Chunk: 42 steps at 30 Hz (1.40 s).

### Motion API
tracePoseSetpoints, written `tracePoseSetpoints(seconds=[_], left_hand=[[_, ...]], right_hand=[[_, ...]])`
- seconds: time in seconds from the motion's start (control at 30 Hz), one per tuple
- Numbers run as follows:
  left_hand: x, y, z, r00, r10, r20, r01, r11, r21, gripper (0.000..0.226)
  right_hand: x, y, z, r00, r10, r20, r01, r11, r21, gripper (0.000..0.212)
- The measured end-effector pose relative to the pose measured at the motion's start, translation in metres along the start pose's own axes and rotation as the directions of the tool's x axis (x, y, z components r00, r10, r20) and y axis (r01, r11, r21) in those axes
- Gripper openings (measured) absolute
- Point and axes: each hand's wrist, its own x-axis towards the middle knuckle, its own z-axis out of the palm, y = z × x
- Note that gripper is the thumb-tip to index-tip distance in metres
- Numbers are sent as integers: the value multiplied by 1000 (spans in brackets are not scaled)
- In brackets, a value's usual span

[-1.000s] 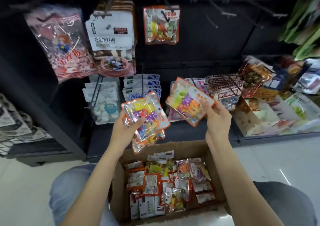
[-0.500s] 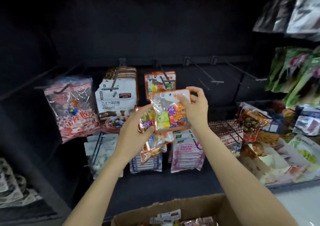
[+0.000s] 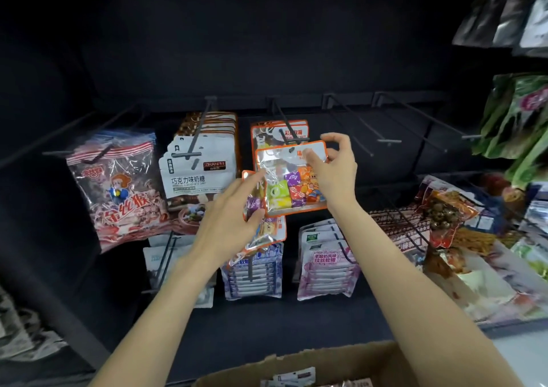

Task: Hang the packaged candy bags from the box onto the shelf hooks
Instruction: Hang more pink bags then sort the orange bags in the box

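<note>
An orange-edged candy bag full of coloured sweets is held up at the tip of a black shelf hook. My right hand pinches its top right corner. Behind it on that hook hangs another bag of the same kind. My left hand grips several more orange-edged bags just below and to the left, its fingertips touching the raised bag's left edge. The cardboard box sits at the bottom edge with more bags inside.
A red-striped bag and white chocolate-candy bags hang on hooks to the left. Two bare hooks jut out to the right. Blue and pink packs hang on lower hooks. Loose snack bags lie at the right.
My view has tilted up, so the box has dropped to the bottom edge. My right hand has carried one bag from above the box up to the hook; my left followed with the rest.
</note>
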Motion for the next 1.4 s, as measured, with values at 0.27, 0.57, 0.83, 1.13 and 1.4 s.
tracePoseSetpoints(seconds=[0.27,0.57,0.83,1.13,1.4], left_hand=[[28,-2,12,995,-29,94,8,976,219,66],[35,-3,17,958,-136,253,32,927,375,69],[-3,-2,-5,995,-72,65,76,995,-61,87],[-30,27,-6,995,-89,-34,62,880,-471,75],[-30,27,12,961,-226,-160,58,728,-683,73]], right_hand=[[32,15,33,989,-73,-129,44,975,-217,21],[48,23,40,970,-197,-142,100,856,-507,27],[-27,27,-22,984,-58,168,102,958,-267,37],[-87,-8,-57,927,170,336,-166,985,-40,79],[-99,-3,-62,886,199,418,-241,969,50,29]])
